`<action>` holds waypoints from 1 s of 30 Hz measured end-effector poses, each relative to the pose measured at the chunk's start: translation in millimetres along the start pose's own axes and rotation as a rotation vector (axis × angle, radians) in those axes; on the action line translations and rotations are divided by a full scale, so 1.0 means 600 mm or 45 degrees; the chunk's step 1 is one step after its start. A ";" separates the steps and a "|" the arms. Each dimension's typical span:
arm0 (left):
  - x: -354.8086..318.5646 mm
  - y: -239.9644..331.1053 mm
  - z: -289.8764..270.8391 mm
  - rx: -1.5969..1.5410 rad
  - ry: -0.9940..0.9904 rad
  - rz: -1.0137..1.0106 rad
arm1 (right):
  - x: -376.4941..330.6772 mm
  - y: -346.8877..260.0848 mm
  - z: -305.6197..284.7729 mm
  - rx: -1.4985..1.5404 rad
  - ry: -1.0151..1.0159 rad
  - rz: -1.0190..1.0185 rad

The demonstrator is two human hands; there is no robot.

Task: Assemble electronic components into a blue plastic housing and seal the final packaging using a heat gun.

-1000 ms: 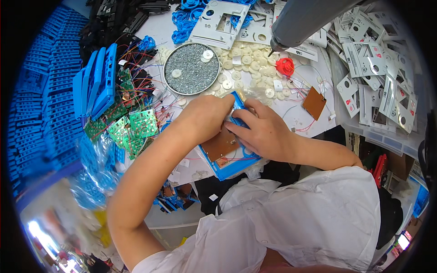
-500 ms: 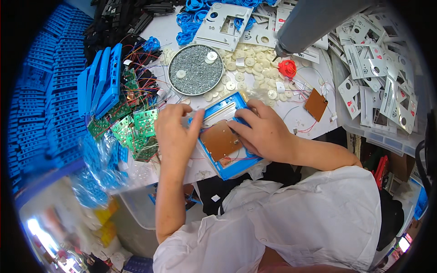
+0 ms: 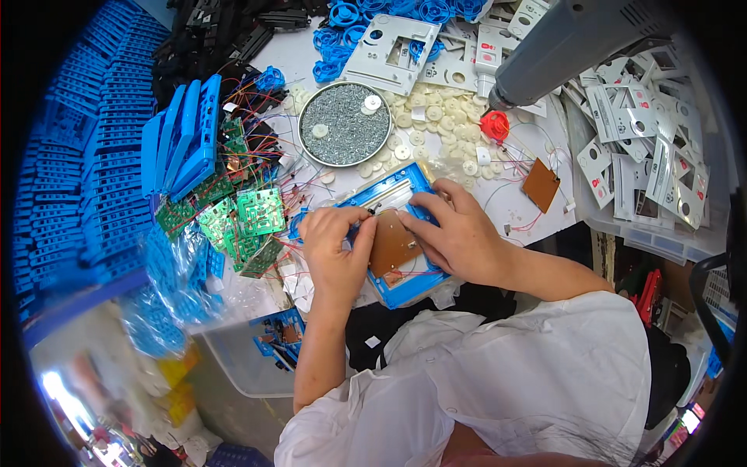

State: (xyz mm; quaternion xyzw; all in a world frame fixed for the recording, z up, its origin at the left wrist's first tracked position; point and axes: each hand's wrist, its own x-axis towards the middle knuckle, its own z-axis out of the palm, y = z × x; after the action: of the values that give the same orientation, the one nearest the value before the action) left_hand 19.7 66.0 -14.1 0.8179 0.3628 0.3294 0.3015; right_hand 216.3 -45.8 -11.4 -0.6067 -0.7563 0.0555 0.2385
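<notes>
1. The white worktop (image 3: 502, 204) spreads out in front of me, crowded with parts.
2. At my far left stand tall rows of ribbed blue plastic pieces (image 3: 117, 187), packed tightly.
3. On my right, thin, flat white panels (image 3: 611, 109) are heaped in a clear plastic bin (image 3: 661, 238); they have cut-out holes and red and black printed marks, too small for me to read.
4. A grey power tool (image 3: 560, 54), smooth and rounded, slants in from above, its narrow end near the pale discs.
5. The blue housing (image 3: 412, 293), a rectangular plastic shell, sits at the worktop's near edge, between my hands.
6. My right hand (image 3: 467, 237) arches over the housing's right side, fingers parted, forefinger at the board's top edge. My left hand (image 3: 334, 245) has thumb and forefinger almost together at the board's upper left; I cannot tell how firmly either grips.
7. A round tray (image 3: 345, 166) brims with tiny silvery metal pieces.
8. The brown board (image 3: 395, 247), flat and matte, is over the housing.
9. Pale round discs (image 3: 436, 117) lie scattered beyond.
</notes>
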 end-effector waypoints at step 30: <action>-0.009 -0.017 -0.002 -0.032 -0.025 0.216 | 0.179 0.074 -0.037 0.460 0.136 0.038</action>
State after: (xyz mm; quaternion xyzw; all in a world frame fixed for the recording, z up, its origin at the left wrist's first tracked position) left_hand 12.0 67.3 -22.4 0.8450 0.2853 0.3503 0.2862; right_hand 249.2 62.4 23.4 -0.5674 -0.7111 0.1616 0.3825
